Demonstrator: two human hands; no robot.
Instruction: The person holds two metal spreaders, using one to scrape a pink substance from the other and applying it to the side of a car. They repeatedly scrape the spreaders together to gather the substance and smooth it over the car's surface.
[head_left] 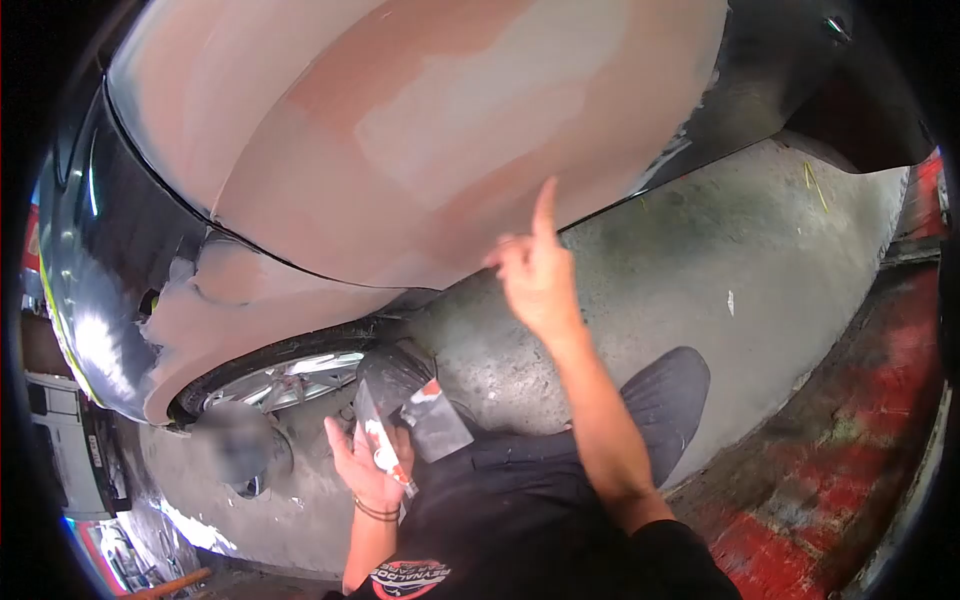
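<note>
My left hand (368, 470), low at the left, is closed round a narrow filler spreader (378, 440) smeared with white and red filler. Beside it, a flat grey square plate (437, 420) with red and white filler at its top corner sticks out past the fingers. My right hand (540, 285) is raised in front of a car door panel (400, 190), its index finger stretched out and the other fingers loosely bent. Nothing is in it. The panel is coated in patches of pinkish and pale filler, and the fingertip overlaps its lower edge in this view.
A car wheel (285, 380) sits under the filler-coated fender (230, 320) at the left. Dark bodywork (770, 70) continues at the upper right. Grey concrete floor (740, 280) meets a red-painted strip (790, 530) at the right. A toy-sized-looking vehicle (68, 440) stands far left.
</note>
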